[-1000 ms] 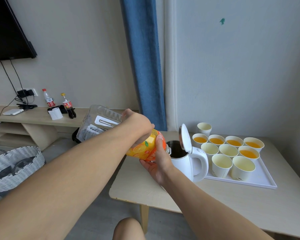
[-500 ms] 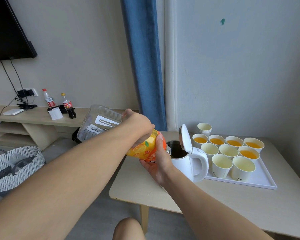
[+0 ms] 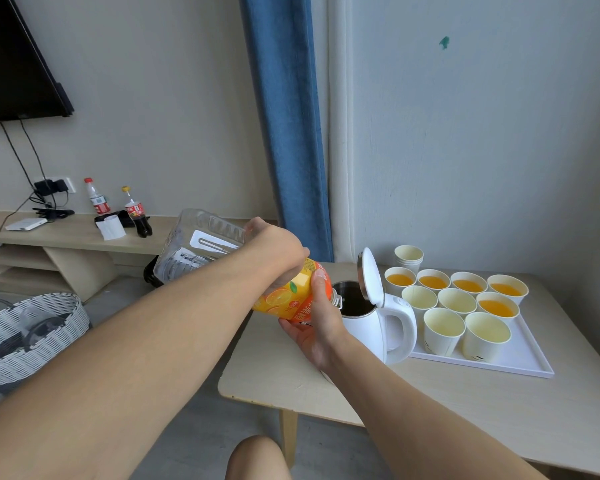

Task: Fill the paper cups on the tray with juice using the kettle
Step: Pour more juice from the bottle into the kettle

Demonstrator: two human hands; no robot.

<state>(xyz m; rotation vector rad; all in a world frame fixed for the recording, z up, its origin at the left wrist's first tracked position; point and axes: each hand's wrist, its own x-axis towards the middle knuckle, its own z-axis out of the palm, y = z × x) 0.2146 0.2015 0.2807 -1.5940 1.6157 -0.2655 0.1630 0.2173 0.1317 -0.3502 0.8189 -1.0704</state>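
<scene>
Table: pale wood, set against the wall; it carries the tray and the kettle.
Juice bottle: big clear plastic jug with an orange label, tipped nearly flat, its mouth at the kettle's open top; the raised base end looks see-through.
Tray: white, rectangular, just right of the kettle.
Kettle: white electric kettle on the table, handle toward the tray, lid flipped upright, inside dark.
Left hand: wrapped over the bottle's middle from above.
Right hand: cups the bottle's neck end from below, thumb curled over the label.
Paper cups: nine on the tray; the back four and the middle row's right one hold orange juice, four are unfilled.
Stack of spare cups: behind the far-left cup.
</scene>
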